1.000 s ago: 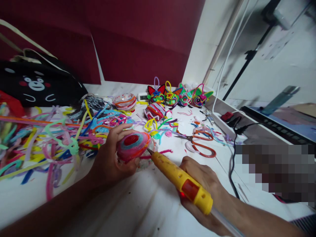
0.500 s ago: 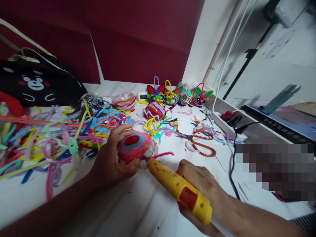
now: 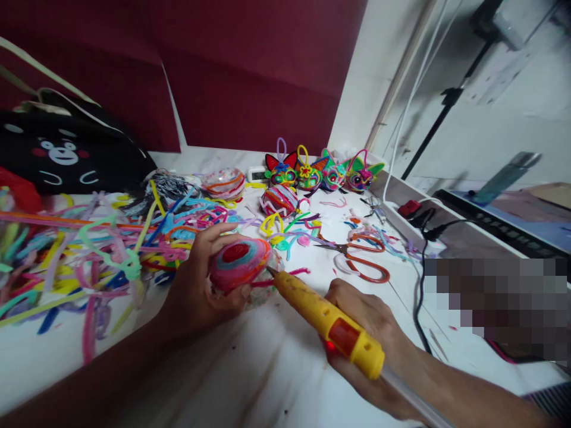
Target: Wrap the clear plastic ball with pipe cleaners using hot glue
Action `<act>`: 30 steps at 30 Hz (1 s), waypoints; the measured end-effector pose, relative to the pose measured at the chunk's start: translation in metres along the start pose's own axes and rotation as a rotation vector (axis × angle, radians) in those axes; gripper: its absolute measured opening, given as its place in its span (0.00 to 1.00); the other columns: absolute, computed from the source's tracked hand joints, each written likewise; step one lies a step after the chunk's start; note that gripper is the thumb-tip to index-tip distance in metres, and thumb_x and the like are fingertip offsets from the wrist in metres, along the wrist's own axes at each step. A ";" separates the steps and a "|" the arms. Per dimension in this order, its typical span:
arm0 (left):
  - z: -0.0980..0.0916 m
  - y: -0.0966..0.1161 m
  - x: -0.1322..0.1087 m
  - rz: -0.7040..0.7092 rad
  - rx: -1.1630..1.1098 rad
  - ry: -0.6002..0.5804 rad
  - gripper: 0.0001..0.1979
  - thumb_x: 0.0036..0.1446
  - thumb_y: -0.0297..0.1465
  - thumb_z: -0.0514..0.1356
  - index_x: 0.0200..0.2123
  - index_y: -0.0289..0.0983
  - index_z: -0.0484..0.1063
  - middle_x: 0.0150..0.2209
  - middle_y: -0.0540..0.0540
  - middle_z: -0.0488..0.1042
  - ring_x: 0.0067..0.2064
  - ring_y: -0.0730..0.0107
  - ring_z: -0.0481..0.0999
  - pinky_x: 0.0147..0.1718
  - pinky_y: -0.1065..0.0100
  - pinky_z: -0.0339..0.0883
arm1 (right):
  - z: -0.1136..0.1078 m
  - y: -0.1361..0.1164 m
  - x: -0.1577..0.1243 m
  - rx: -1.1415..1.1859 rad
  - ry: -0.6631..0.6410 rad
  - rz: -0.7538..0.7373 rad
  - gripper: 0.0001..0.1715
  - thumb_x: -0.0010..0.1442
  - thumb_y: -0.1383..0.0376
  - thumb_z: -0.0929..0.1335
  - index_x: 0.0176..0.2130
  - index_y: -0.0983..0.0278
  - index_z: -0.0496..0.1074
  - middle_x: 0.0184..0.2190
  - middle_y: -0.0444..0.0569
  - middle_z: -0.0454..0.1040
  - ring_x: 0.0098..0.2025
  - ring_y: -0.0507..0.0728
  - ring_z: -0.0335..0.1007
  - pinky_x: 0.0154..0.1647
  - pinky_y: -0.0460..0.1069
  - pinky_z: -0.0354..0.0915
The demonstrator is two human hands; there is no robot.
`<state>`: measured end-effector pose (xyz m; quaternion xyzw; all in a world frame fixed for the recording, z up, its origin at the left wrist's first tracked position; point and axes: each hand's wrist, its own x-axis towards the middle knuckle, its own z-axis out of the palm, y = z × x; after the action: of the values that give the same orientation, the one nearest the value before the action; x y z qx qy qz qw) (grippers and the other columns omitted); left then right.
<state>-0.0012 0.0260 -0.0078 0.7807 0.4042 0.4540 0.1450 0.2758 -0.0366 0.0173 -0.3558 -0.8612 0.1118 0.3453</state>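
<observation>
My left hand [image 3: 207, 282] is closed round a clear ball [image 3: 243, 261] partly covered with pink, blue, orange and red pipe cleaner rings. A loose pink pipe cleaner end [image 3: 301, 271] sticks out from the ball's right side. In my right hand [image 3: 363, 324] is a yellow hot glue gun [image 3: 328, 321], with a clear glue stick [image 3: 413, 395] coming out of its back and a red light glowing underneath. The gun's metal nozzle is at the ball's right edge; whether it touches cannot be told. Orange-handled scissors [image 3: 357, 254] lie beyond my right hand.
Loose pipe cleaners [image 3: 102, 255] heap on the left before a black bag [image 3: 66, 145]. Several finished cat-faced ornaments [image 3: 321, 172] stand at the back, near another wrapped ball [image 3: 279, 200]. A black cable [image 3: 419, 303] runs down the right, beside a white-edged tray [image 3: 410, 238].
The glue gun's nozzle has moved up and slightly right along the ball's edge. The pink pipe cleaner now lies lower along the ball, and the ball has shifted slightly left.
</observation>
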 end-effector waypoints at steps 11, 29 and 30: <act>0.003 0.001 -0.002 -0.053 -0.049 0.020 0.33 0.55 0.37 0.65 0.62 0.44 0.58 0.63 0.35 0.65 0.62 0.43 0.72 0.59 0.45 0.69 | -0.002 -0.001 0.002 -0.004 0.005 -0.002 0.09 0.59 0.71 0.62 0.33 0.58 0.56 0.26 0.42 0.66 0.26 0.52 0.63 0.23 0.46 0.57; 0.003 -0.002 -0.002 -0.063 -0.076 0.102 0.32 0.50 0.38 0.68 0.59 0.52 0.67 0.64 0.45 0.68 0.62 0.36 0.73 0.60 0.40 0.71 | -0.001 0.001 0.001 0.060 0.026 0.005 0.10 0.58 0.72 0.64 0.35 0.59 0.57 0.28 0.42 0.66 0.24 0.50 0.61 0.23 0.47 0.56; 0.003 -0.002 -0.002 -0.049 -0.058 0.101 0.31 0.51 0.38 0.68 0.59 0.51 0.67 0.64 0.45 0.68 0.63 0.36 0.72 0.62 0.38 0.69 | -0.001 0.001 0.002 0.053 0.032 0.006 0.09 0.58 0.72 0.64 0.35 0.59 0.57 0.27 0.41 0.66 0.24 0.50 0.61 0.23 0.46 0.56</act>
<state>-0.0004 0.0262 -0.0115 0.7423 0.4165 0.5005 0.1581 0.2763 -0.0349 0.0188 -0.3507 -0.8513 0.1299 0.3680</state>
